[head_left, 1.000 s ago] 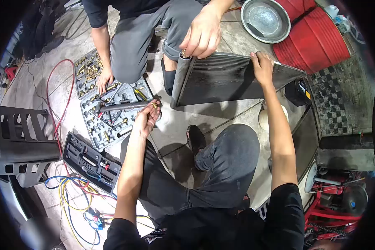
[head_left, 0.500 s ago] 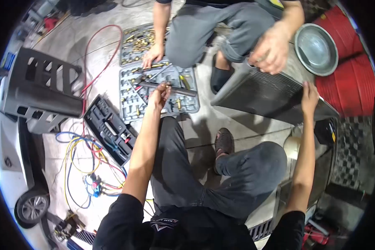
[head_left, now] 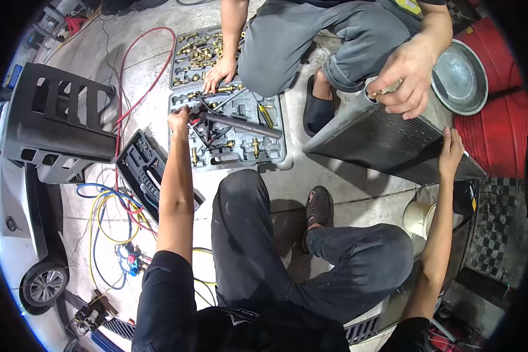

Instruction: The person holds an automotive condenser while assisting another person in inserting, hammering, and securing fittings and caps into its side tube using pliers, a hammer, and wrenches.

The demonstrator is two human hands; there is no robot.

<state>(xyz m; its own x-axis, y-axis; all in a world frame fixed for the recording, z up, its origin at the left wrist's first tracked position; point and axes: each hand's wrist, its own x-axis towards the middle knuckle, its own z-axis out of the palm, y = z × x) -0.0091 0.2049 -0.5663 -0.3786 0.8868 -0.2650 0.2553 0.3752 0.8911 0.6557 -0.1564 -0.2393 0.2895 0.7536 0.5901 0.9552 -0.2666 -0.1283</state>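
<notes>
My left hand is closed at the left side of the grey tool case, beside the head of a dark long-handled tool. What its fingers hold, if anything, I cannot make out. Brass fittings and a yellow-handled tool lie in the case. On the right, my right hand grips the upper edge of a black finned radiator, which leans at a tilt. A co-worker's hand is at the radiator's far corner, its fingers around a small piece; the other rests by the case.
A black socket case and coiled hoses with a gauge set lie left, near a grey plastic stool and a car. A metal bowl, red stacked stools and a pale bucket are at right.
My left hand has moved left from above the long-handled tool to beside its head. My right hand stays on the radiator's edge. The view has shifted slightly.
</notes>
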